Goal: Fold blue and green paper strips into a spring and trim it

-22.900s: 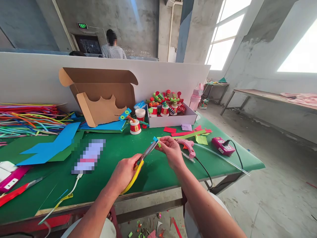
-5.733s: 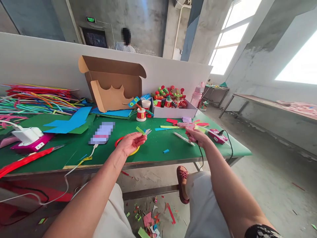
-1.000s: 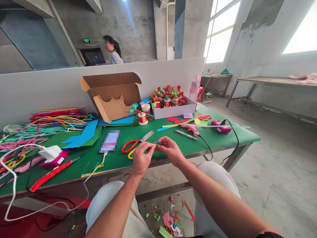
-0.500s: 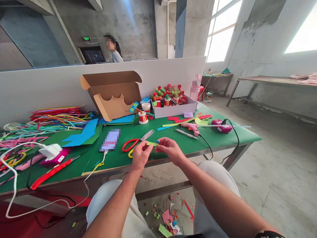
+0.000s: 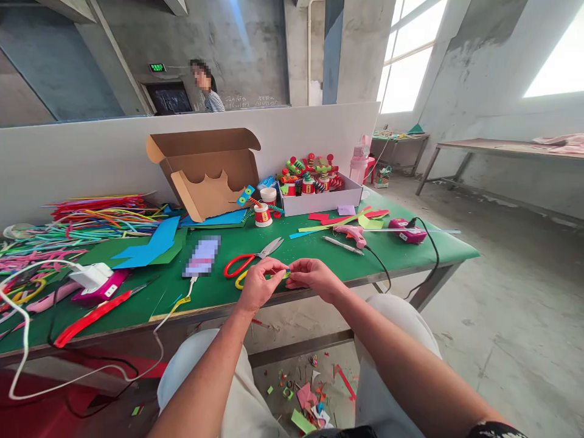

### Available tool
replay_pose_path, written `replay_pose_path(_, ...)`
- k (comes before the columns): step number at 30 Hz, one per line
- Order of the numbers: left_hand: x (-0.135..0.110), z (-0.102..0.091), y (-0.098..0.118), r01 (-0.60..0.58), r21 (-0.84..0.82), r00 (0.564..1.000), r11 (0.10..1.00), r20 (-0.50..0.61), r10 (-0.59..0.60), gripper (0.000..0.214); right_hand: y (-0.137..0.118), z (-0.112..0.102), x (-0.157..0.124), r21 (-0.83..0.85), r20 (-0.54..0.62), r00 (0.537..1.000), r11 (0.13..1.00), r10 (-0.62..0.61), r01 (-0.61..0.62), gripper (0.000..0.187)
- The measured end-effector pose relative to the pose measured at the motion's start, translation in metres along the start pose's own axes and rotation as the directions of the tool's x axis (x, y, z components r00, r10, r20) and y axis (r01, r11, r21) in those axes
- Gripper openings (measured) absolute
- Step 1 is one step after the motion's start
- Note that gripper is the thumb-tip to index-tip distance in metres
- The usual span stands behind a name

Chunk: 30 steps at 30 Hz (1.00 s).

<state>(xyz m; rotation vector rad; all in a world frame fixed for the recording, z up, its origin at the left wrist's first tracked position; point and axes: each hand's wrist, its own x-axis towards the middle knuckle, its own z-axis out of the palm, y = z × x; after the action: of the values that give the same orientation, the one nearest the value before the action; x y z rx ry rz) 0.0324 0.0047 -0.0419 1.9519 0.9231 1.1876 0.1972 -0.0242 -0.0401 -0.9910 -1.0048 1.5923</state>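
Over the table's front edge, my left hand and my right hand meet, both with fingers pinched. Between their fingertips is a small green and blue paper strip, mostly hidden by the fingers. Scissors with one red and one yellow handle lie just beyond my left hand, blades pointing away to the right. Farther back stands a red and white paper cup figure with coiled arms and a blue head with green eyes.
A pink glue gun and a pen lie to the right. On the left are a phone, a red-handled knife and pipe cleaners. An open cardboard box and a white box of figures stand behind.
My fingertips have come closer together around the paper strip, and less of its green shows. The things on the table lie as before.
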Motion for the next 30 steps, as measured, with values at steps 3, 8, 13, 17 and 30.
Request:
replay_pose_path(3,-0.002,-0.001,0.002,-0.108,0.073,0.994,0.991,0.0,0.108,0.013,-0.002,-0.002,-0.001,0.044,0.017,1.0,0.999,0.01,-0.01,0.035)
replay_pose_path(8,-0.004,-0.005,0.007,-0.248,0.174,0.969,0.953,0.048,0.243,0.016,-0.006,-0.005,-0.002,0.12,0.056,0.998,0.992,0.037,-0.043,0.026)
replay_pose_path(13,-0.004,-0.008,0.007,-0.358,0.263,0.934,0.896,0.111,0.341,0.025,-0.007,-0.006,0.0,0.184,0.055,0.996,0.98,0.066,-0.075,0.013)
replay_pose_path(17,-0.005,-0.007,0.006,-0.342,0.244,0.939,0.907,0.11,0.325,0.025,-0.003,-0.004,0.0,0.192,0.003,1.0,0.981,0.017,-0.018,0.021)
replay_pose_path(30,-0.001,0.006,0.005,0.181,-0.323,0.975,0.929,-0.066,-0.213,0.031,-0.001,0.007,0.005,0.254,-0.179,0.976,0.953,-0.121,0.164,0.036)
